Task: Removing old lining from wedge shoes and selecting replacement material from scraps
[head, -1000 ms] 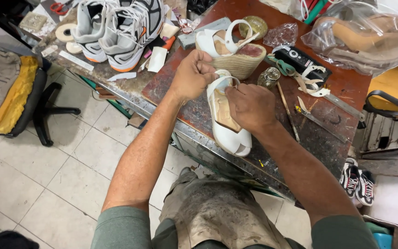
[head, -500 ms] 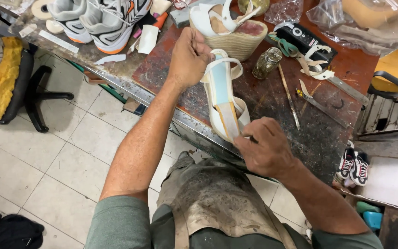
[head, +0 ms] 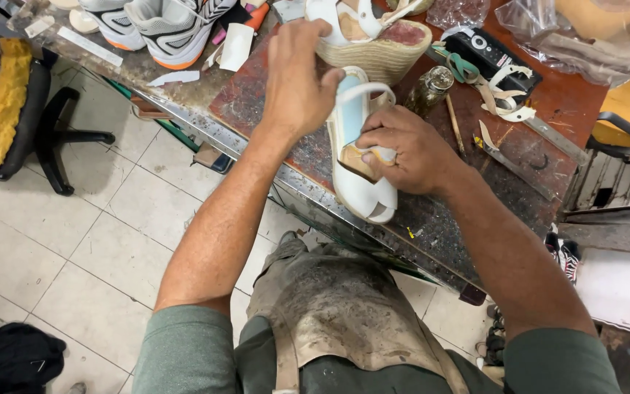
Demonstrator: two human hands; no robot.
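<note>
A white wedge sandal (head: 361,191) lies toe toward me on the stained workbench (head: 504,157). My left hand (head: 298,80) grips its heel end beside the white back strap. My right hand (head: 404,149) presses a tan insole piece (head: 357,159) down into the sandal, fingers curled over its edge. The heel part of the footbed shows pale blue. A matching sandal (head: 373,33) with a woven wedge stands just behind it.
Grey sneakers (head: 161,22) sit at the bench's left end. A small glass bottle (head: 428,89), a thin stick, white straps (head: 501,91) and a black device lie to the right. Plastic bags fill the far right. An office chair (head: 8,117) stands on the tiled floor at left.
My right hand came back up from the bench's near edge to the sandal's middle and now presses the insole. The view shifted down and left.
</note>
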